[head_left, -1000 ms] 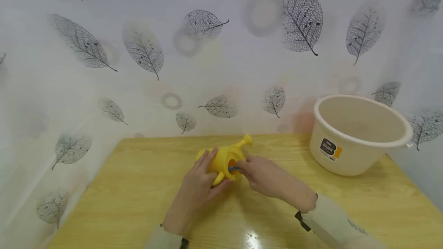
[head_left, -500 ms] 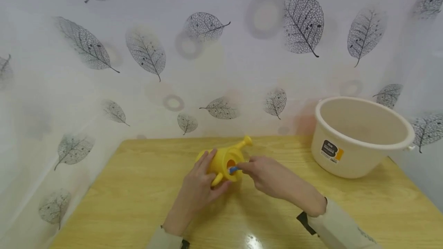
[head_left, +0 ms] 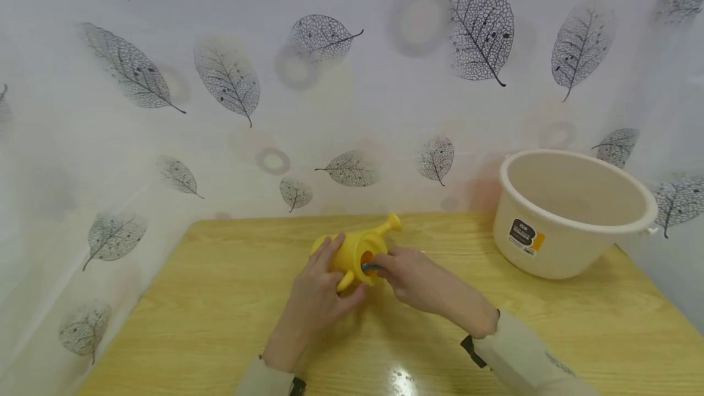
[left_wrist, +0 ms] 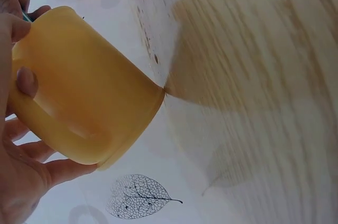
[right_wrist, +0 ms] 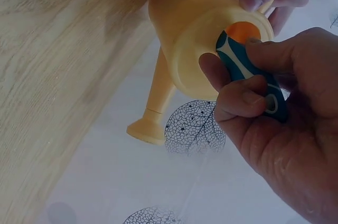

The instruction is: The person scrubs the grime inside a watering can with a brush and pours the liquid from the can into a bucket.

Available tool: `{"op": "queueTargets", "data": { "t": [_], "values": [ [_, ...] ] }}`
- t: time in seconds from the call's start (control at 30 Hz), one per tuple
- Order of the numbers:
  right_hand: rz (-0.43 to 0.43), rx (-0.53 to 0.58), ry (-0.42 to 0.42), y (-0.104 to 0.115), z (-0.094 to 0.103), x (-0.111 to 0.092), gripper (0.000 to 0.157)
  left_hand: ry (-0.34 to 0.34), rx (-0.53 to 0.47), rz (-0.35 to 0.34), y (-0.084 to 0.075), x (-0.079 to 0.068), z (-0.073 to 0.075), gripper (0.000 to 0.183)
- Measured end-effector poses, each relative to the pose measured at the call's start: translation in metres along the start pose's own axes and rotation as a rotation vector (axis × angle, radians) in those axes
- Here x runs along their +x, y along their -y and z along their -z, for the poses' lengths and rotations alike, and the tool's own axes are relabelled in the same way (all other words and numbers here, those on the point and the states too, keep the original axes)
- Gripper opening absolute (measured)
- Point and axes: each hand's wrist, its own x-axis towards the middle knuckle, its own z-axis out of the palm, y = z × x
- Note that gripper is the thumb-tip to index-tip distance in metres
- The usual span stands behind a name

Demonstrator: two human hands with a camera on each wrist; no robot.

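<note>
From my head, I see the yellow watering can (head_left: pixel 343 253) near the middle of the wooden table (head_left: pixel 220 298), tipped so its round hole faces right and a bit toward me. Its spout (head_left: pixel 381 228) points up and to the right. My left hand (head_left: pixel 315 291) holds the can around its side. My right hand (head_left: pixel 415 281) pinches a blue-and-white handle (head_left: pixel 371 266), and the far end of it is at the hole. My hands are near each other. A big cream tub (head_left: pixel 555 255) stands on the right, well apart from my hands, with a black, white and orange label (head_left: pixel 525 237). The wall (head_left: pixel 330 109) behind has gray leaves on it.

From my left wrist, the can is tilted, and an edge of its bottom looks like it touches the table. My fingers are around the can's loop handle (left_wrist: pixel 58 131) and side.

From my right wrist, my thumb and fingers are curled tight on the blue-and-white handle, just in front of the hole. The inside looks orange. I cannot tell how far in the tip goes. My left fingers are on the other side of the can.
</note>
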Motion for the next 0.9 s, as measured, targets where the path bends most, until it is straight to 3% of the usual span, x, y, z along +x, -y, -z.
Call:
{"op": "queueTargets", "data": {
  "t": [0.33,0.63,0.9],
  "values": [
    [0.013,-0.003,-0.023,-0.002,-0.001,0.000,0.026,0.069,-0.008,0.027,-0.001,0.004,0.006,0.045],
    [-0.031,0.000,0.012,0.005,0.003,-0.001,0.027,0.029,-0.022,0.067,-0.001,0.000,0.003,0.042],
    [-0.051,0.006,0.024,0.009,0.007,-0.002,0.029,0.047,0.007,0.102,-0.001,0.001,0.002,0.047]
  ]
}}
